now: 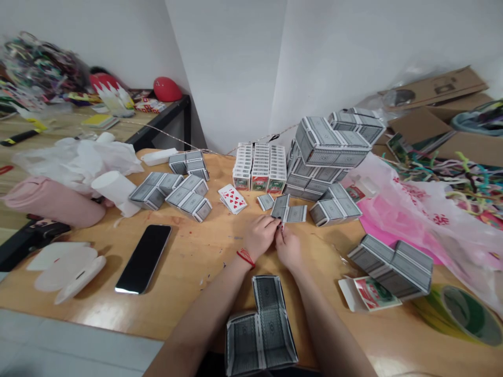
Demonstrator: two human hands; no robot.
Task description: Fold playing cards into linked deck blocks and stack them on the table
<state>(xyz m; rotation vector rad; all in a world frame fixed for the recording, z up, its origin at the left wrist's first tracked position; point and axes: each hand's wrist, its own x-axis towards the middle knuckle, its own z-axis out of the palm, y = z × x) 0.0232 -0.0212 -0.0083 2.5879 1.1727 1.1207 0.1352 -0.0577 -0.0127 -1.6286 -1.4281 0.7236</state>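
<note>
My left hand, with a red string bracelet at the wrist, and my right hand meet at the fingertips over the middle of the table. Both are closed in a pinch around a playing card, of which only a small red-marked bit shows. Just beyond the fingers lie grey-backed cards: a folded card, a second card and a smaller piece. A face-up card stack with red hearts sits to their left. Between my forearms stands an L-shaped block of folded cards.
Boxed card decks stand at the back beside a tall pile of card blocks. More card blocks sit left, another right. A black phone, an opened card box and a tape roll flank my arms.
</note>
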